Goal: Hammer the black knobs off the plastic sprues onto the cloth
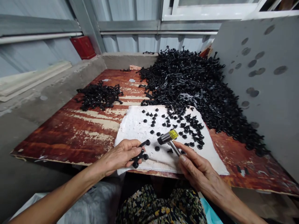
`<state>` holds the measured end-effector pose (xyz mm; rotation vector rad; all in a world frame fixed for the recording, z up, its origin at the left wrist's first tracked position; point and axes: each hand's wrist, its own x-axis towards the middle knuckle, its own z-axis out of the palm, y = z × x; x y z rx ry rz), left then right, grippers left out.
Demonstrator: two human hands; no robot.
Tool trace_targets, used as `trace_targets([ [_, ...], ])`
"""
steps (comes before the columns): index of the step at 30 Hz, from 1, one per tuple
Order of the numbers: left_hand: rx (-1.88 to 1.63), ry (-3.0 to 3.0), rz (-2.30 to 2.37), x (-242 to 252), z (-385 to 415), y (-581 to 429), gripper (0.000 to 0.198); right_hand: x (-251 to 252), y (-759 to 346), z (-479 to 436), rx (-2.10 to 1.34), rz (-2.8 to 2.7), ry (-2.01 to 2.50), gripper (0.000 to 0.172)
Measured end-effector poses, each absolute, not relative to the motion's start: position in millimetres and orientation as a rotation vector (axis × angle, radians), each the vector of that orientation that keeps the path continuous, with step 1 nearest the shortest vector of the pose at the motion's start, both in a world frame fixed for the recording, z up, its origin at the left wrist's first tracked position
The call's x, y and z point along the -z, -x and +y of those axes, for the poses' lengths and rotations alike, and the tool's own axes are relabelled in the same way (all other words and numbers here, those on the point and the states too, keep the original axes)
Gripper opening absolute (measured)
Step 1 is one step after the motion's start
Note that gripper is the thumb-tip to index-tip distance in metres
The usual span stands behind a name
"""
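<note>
My left hand (pixel 120 155) is closed on a black plastic sprue of small round parts (pixel 140 154), holding it down on the near edge of a white cloth pad (pixel 135 124). My right hand (pixel 193 165) grips the thin metal handle of a small hammer (pixel 167 137) whose head has a yellow end and a black end. The hammer head hangs just above the pad, right of the sprue. Several loose black round caps (pixel 184 124) lie scattered over the pad.
A big heap of black plastic sprues (pixel 191 84) fills the back right of the worn red board (pixel 70 133). A smaller black heap (pixel 99 95) lies at the back left. A grey panel (pixel 268 93) stands on the right, a concrete ledge on the left.
</note>
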<state>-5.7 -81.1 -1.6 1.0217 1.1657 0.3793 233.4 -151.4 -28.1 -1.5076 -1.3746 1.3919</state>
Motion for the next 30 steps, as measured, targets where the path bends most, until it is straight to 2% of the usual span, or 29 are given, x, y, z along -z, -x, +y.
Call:
trace_targets([
  [4,-0.352,-1.075,1.181,5.8,-80.5,6.3,0.046,29.0,-234.3,-151.2,-1.407,-1.348,1.494,0.061],
  [11,-0.357,-1.069,1.198,6.1,-80.0,6.6,0.041,29.0,-234.4,-152.0,-1.442,-1.325,1.488,0.065],
  [30,-0.308,-1.137,1.192,9.1,-80.7,8.4,0.046,32.3,-236.1,-151.6,-1.467,-1.315,1.469,0.064],
])
